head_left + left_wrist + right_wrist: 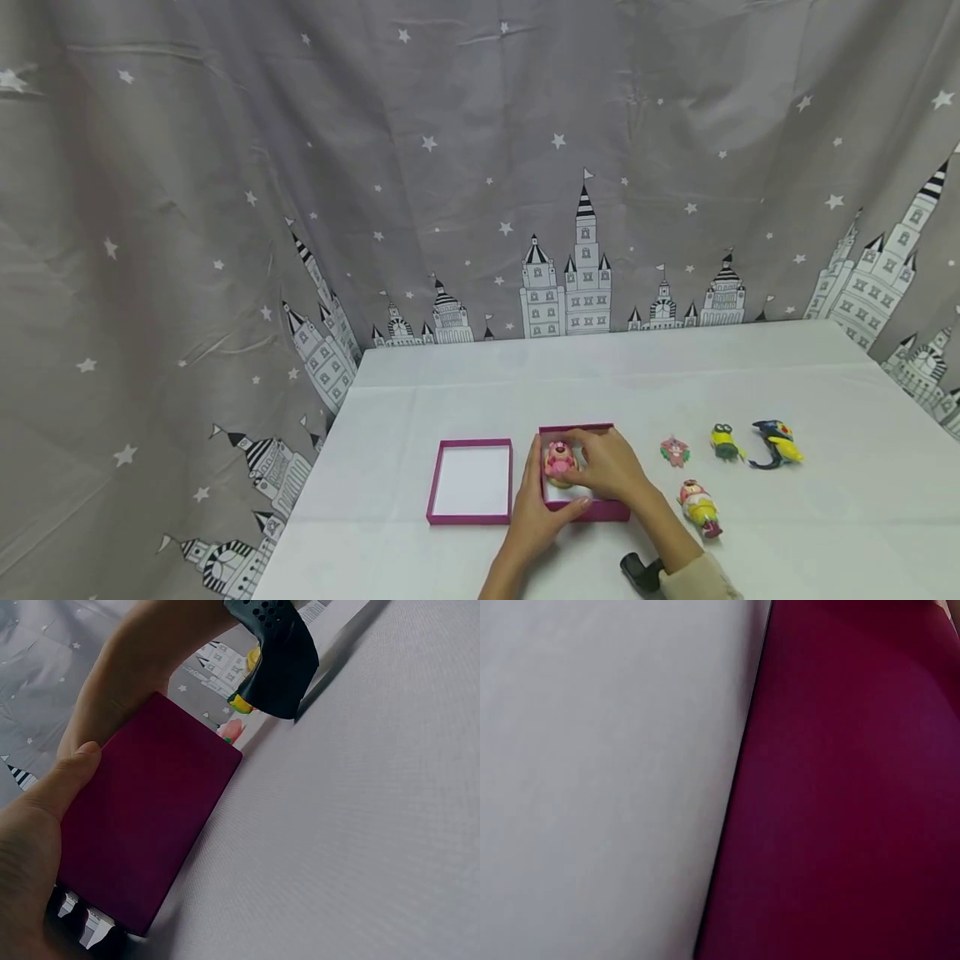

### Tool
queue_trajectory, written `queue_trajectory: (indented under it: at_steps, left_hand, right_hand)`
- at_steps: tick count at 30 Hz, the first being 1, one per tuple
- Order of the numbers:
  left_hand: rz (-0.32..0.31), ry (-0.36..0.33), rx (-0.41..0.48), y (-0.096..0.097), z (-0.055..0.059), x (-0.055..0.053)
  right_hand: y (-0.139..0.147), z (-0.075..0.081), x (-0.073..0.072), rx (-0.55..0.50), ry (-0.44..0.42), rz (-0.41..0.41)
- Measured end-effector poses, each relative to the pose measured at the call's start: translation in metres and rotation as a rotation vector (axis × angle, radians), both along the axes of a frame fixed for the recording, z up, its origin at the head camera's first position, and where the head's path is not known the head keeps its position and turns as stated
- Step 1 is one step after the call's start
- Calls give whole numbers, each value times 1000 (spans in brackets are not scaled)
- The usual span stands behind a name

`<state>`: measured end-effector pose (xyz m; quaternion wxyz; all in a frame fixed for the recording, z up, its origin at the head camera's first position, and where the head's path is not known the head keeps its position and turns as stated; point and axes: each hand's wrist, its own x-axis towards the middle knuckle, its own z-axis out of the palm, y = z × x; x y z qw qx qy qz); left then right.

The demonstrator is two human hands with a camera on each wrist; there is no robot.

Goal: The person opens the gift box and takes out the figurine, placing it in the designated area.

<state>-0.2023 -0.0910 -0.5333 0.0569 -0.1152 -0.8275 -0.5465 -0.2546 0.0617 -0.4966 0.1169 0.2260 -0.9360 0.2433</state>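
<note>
An open magenta box [600, 511] with a white inside stands on the white table [750, 375]. My right hand [602, 467] reaches over it and pinches a small pink figure [558, 460] at the box's left side. My left hand [546, 518] grips the near left corner, its thumb on the rim. In the left wrist view the thumb [69, 774] presses the box's magenta wall [150, 817], and my right forearm arches above it. The right wrist view holds only the box wall [855, 795] and the table [607, 765]; no hand shows there.
The magenta lid [432, 483] lies open side up just left of the box. Several small toy figures sit to the right: a pink one [675, 451], a yellow one [725, 442], a blue-yellow one [777, 442], a yellow-pink one [699, 507]. A starry grey curtain [450, 167] hangs behind.
</note>
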Motion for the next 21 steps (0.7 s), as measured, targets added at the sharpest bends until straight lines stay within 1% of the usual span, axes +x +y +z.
queue_trajectory:
  at_steps: [4, 9, 12, 16, 21]
  left_hand:
    - [5, 1, -1, 0, 1, 0]
    - [7, -4, -5, 0, 1, 0]
    - [7, -12, -5, 0, 0, 0]
    - [6, -26, -2, 0, 0, 0]
    - [7, -30, -4, 0, 0, 0]
  right_hand:
    - [-3, -1, 0, 40, 2, -16]
    - [-3, -1, 0, 69, -21, -48]
    - [-3, -1, 1, 73, -33, -39]
    - [-2, 0, 2, 76, -32, -7]
    - [-2, 0, 2, 115, -16, 7]
